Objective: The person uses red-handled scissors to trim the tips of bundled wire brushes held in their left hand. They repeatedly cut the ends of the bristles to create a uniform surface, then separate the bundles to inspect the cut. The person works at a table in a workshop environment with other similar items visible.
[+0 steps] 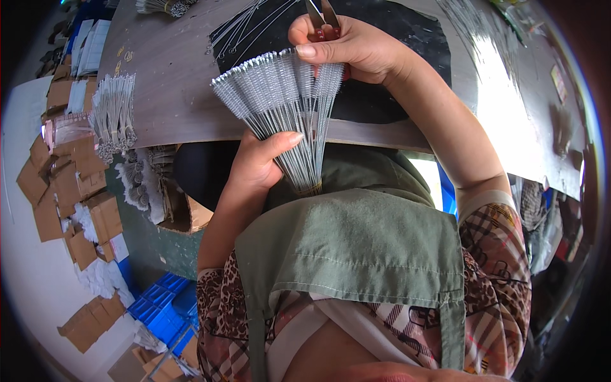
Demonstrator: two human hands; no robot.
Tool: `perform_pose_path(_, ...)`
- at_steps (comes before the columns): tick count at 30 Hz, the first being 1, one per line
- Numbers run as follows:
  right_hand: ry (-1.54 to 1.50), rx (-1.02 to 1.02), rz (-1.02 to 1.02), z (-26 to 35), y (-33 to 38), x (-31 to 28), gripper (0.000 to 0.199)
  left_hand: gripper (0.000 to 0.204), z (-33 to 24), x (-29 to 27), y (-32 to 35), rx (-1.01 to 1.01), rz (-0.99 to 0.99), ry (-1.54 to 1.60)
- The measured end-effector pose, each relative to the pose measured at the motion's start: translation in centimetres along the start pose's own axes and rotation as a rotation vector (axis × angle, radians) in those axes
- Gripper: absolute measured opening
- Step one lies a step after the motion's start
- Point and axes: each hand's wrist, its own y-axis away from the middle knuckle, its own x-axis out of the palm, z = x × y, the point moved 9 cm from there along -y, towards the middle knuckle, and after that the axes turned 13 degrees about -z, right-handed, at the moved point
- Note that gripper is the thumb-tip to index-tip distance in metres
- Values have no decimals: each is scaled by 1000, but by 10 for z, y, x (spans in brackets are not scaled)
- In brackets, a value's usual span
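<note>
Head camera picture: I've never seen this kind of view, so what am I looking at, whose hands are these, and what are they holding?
This is one picture from a wide fisheye camera worn on a person's head, looking down, so straight edges curve near the rim. No machine is involved: both bare hands belong to the wearer, whose forearms rise from the lower edge above a green apron. The left hand grips a bundle of thin wire brushes, fanned out like a hand of cards. The right hand touches the fan's top edge and also holds a small pair of snips. Beyond lies a grey worktable with a dark mat and more brush bundles at its left edge. Cardboard pieces lie on the floor.
</note>
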Motion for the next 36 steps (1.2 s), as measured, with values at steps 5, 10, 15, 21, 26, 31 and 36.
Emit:
perform_pose_path(5, 65, -38, 9, 6, 2, 3, 18, 47, 2, 0, 0, 0, 3, 20)
perform_pose_path(10, 85, -49, 15, 12, 5, 6, 20, 46, 4, -3, 1, -37, 40, -12)
perform_pose_path(15, 34, -10, 22, 7, 2, 4, 24, 45, 3, -4, 0, -13, 12, 10)
perform_pose_path(21, 6, 2, -43, -2, 0, -5, 26, 47, 1, -2, 0, 9, 4, 19)
perform_pose_path(26, 63, 55, -71, -11, -1, -9, 27, 48, 3, -3, 0, -3, 6, 6)
perform_pose_path(31, 22, 112, -74, -8, 1, -2, 22, 48, 3, -4, 0, 2, 33, 10)
perform_pose_path(36, 41, 65, -100, 0, 2, 1, 22, 48, 4, -8, 1, 8, 30, -5)
